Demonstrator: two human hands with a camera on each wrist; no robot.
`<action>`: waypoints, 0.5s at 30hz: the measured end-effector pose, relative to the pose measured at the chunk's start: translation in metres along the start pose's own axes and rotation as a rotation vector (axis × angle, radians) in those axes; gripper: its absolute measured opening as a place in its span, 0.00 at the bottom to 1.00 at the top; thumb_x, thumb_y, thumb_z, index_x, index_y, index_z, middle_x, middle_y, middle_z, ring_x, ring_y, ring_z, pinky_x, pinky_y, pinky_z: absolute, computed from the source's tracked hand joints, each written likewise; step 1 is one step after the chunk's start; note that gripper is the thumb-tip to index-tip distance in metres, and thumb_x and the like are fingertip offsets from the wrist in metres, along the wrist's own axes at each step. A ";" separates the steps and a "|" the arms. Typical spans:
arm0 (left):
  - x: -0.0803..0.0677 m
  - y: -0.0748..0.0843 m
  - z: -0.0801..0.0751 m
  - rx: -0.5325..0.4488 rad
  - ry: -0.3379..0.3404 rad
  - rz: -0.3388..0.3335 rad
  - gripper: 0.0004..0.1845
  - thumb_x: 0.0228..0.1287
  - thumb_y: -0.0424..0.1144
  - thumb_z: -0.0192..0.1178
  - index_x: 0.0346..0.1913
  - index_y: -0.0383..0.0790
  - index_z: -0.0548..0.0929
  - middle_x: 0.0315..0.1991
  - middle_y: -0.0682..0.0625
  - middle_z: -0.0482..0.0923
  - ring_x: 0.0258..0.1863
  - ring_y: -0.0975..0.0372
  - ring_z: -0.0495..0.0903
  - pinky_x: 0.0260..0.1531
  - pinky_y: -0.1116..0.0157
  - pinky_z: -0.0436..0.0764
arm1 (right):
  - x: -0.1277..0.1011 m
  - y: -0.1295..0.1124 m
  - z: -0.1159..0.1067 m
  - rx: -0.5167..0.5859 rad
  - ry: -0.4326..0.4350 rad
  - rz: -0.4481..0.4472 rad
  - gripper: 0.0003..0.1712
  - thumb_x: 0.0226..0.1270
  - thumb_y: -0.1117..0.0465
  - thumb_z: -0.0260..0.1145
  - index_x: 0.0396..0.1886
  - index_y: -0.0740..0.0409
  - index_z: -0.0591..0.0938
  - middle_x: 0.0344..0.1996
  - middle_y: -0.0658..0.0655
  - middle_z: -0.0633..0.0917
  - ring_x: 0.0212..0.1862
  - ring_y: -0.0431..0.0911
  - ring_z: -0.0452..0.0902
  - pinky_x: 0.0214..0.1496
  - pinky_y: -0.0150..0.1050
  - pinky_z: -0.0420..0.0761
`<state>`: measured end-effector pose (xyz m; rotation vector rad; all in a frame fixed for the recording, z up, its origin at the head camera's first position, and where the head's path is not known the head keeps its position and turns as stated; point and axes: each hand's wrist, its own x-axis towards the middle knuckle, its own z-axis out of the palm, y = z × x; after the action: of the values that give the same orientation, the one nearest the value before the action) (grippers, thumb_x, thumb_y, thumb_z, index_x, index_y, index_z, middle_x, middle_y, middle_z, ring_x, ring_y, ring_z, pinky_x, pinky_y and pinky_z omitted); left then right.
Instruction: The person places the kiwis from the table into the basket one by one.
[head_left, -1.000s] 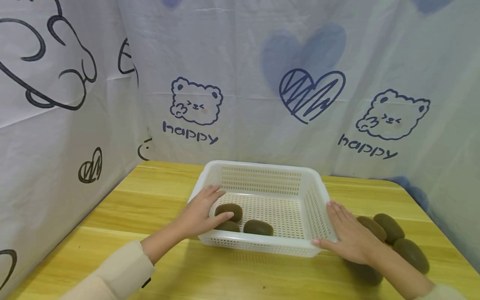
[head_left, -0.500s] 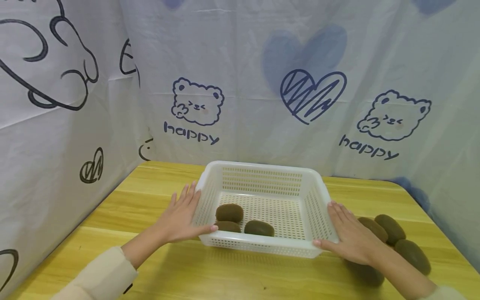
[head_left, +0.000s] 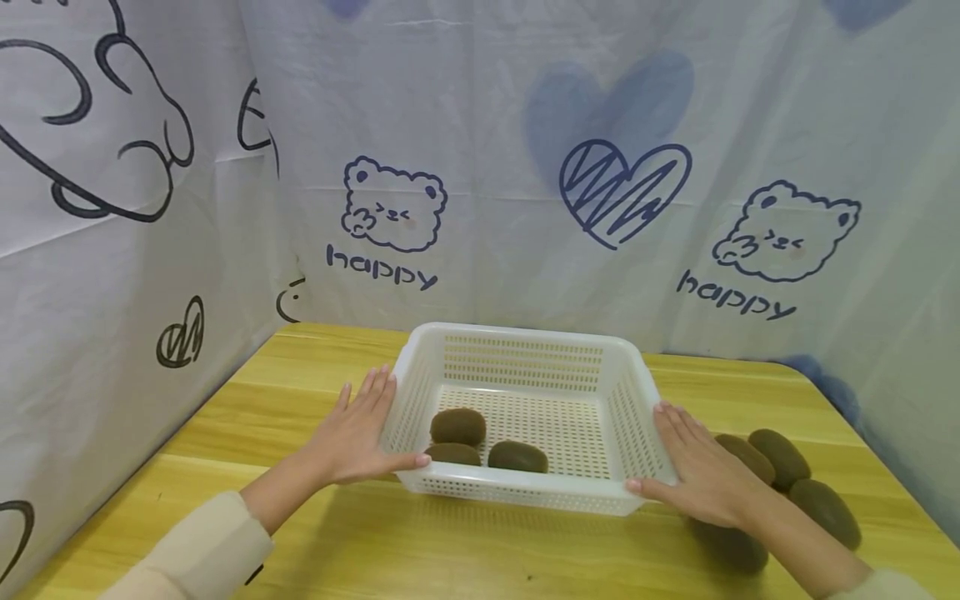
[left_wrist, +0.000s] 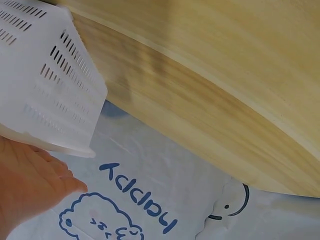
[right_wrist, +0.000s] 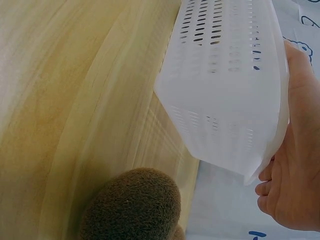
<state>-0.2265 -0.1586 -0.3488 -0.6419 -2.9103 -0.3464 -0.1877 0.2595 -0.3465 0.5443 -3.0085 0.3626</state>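
A white perforated basket point(head_left: 517, 340) stands on the yellow wooden table point(head_left: 300, 392), holding three brown kiwis point(head_left: 457, 426). My left hand point(head_left: 358, 433) lies flat against the basket's left wall point(left_wrist: 50, 95), fingers straight. On the other side my right hand point(head_left: 693, 471) presses flat against the right wall point(right_wrist: 230, 85), fingers straight too. Several more kiwis point(head_left: 780, 455) lie on the table behind and under my right hand, one close in the right wrist view point(right_wrist: 132, 205).
White cloth printed with bears, hearts and "happy" point(head_left: 382, 267) walls in the table at the back and left. The table's right edge point(head_left: 892, 467) runs close past the loose kiwis. Bare wood lies in front of the basket point(head_left: 450, 550).
My left hand came out of the basket, leaving the kiwi it touched, and moved to the outside of the left wall. The right hand stayed put.
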 end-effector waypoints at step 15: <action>-0.001 0.000 -0.001 -0.023 -0.053 -0.016 0.62 0.48 0.73 0.53 0.70 0.24 0.48 0.72 0.32 0.42 0.72 0.42 0.45 0.70 0.44 0.46 | -0.016 0.014 0.007 0.186 0.168 -0.043 0.46 0.62 0.48 0.62 0.71 0.65 0.54 0.68 0.71 0.59 0.66 0.69 0.56 0.57 0.70 0.62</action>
<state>-0.2258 -0.1594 -0.3479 -0.6408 -2.9677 -0.3715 -0.1777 0.2762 -0.3579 0.5597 -2.8141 0.6549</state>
